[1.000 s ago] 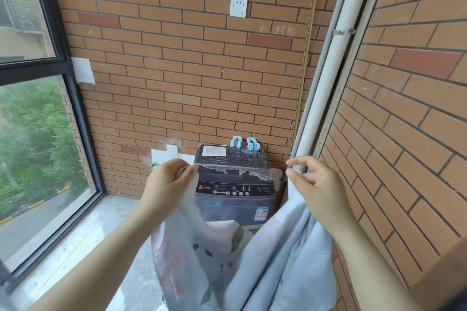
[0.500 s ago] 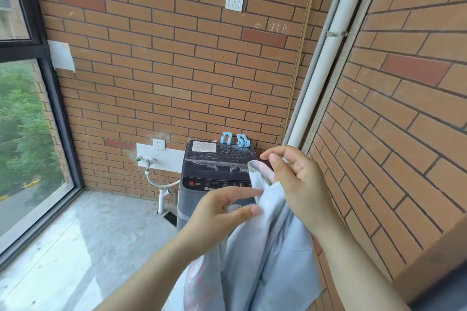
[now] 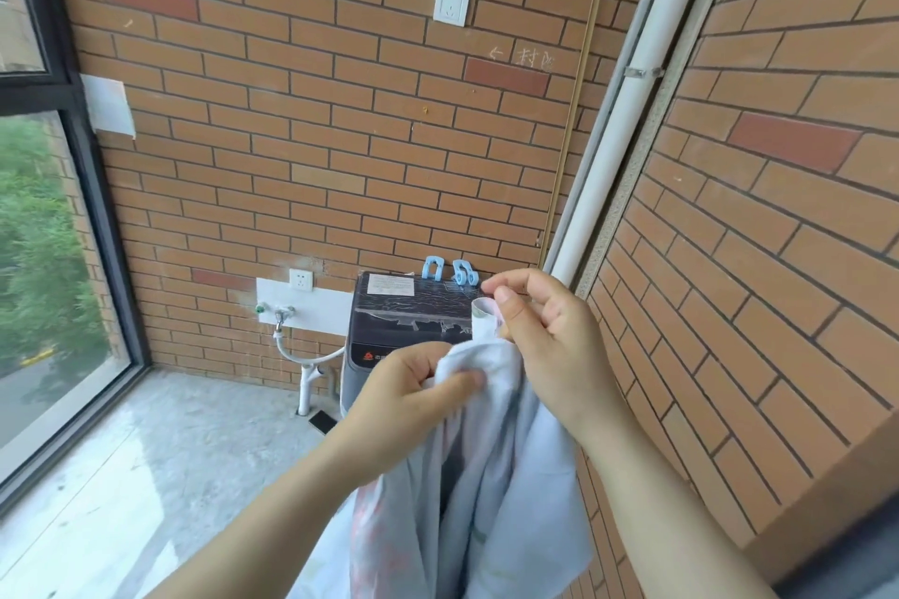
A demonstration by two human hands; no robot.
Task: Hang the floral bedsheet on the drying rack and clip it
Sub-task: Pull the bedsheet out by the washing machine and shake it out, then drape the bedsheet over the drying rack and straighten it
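Bedsheet [image 3: 491, 491] edge pinched by left hand [image 3: 413, 399] and right hand [image 3: 549, 340], hanging beside brick wall [image 3: 778, 258]

Chalked in white on the orange brick back wall [image 3: 340, 112], an arrow points left beside the character 封 and a further mark too faint to read. The white paper label [image 3: 390, 283] on the dark top-loading washing machine [image 3: 408, 316] and the red logo on its front panel are too small to read.

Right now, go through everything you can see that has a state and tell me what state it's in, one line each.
bedsheet: bunched, hanging down from both hands, not on any rack.
left hand: pinching a fold of the sheet.
right hand: gripping the sheet's top edge.
clips: two, resting on the washing machine, unused.
washing machine: lid closed.
upper socket: nothing plugged in.
tap: hose attached.
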